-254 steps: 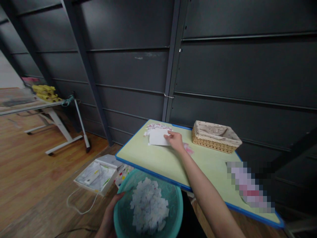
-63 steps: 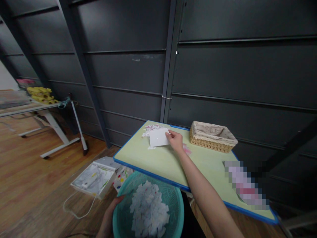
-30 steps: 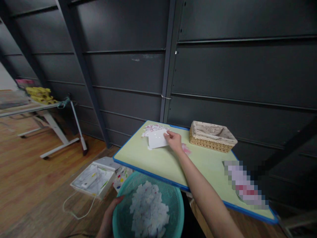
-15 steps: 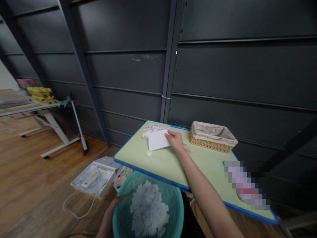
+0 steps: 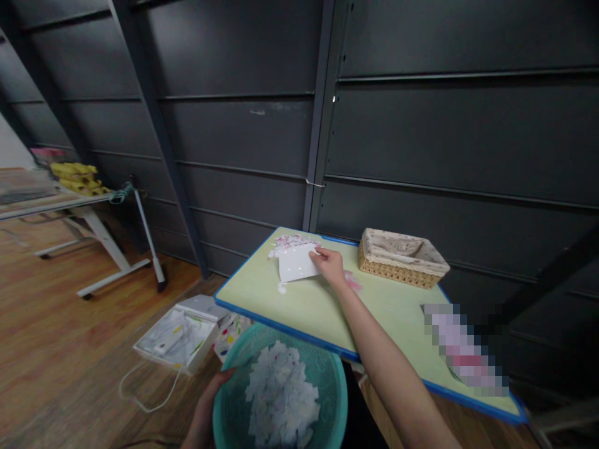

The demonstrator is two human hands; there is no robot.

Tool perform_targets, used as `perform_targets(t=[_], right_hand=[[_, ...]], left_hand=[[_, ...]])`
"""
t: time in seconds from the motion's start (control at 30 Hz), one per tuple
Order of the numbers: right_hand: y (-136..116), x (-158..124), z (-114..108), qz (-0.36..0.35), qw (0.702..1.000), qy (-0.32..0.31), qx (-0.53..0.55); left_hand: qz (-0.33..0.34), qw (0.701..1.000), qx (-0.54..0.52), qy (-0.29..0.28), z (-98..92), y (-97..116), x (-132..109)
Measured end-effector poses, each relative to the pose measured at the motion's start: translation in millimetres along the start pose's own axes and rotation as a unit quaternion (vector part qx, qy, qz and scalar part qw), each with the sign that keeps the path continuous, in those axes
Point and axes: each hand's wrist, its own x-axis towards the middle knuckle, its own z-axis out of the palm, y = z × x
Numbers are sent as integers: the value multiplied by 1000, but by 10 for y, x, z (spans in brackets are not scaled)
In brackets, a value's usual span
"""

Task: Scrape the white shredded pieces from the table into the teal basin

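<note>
Pinches white card (image 5: 296,264) in right hand (image 5: 330,265), just beside scrap pile (image 5: 292,241) at far left of table (image 5: 255,293); grasps green basket (image 5: 333,377) by rim in left hand (image 5: 208,400), below blue front edge (image 5: 290,330). Judged mid-handling of card; calls for steady pinch. Allows movement toward front edge; bounded right by wicker basket (image 5: 402,273).

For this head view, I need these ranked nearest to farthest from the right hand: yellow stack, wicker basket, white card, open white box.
1. White card: pinched in the right hand's grip.
2. Wicker basket: right of the hand.
3. Open white box: lower left.
4. Yellow stack: far left, farther back.
</note>
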Motion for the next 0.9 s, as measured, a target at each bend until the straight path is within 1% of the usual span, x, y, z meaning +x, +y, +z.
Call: perform_targets(t=[0.1,0.23,0.33,0.4,0.5,0.57,0.67,0.77,0.83,0.9], right_hand=[[-16,-11,1,-1,1000,-11,-4],[-42,-6,-15,10,1000,16,6],[-45,5,-25,14,1000,23,11],[-39,7,-21,12,1000,17,13],[-28,-1,-7,9,1000,1,24],[-26,-10,1,6,999,-23,33],[-32,-17,-5,5,998,-56,40],[-42,-12,-25,13,998,-36,47],[-48,-7,-37,18,998,-24,52],[-52,-6,-43,13,998,-46,48]], left_hand=[[-5,1000,-4,-16,-40,-21,37],[1,999,-17,-41,-72,-42,59],[14,999,-14,-29,-58,-38,35],[14,1000,-14,-24,-42,-29,20],[-16,998,-35,-50,-33,-22,25],[-34,996,-47,-63,-37,-23,40],[-29,997,-42,-60,-38,-26,50],[-8,999,-28,-40,-36,-31,45],[-4,999,-28,-41,-41,-34,46],[-13,998,-30,-53,-52,-37,54]])
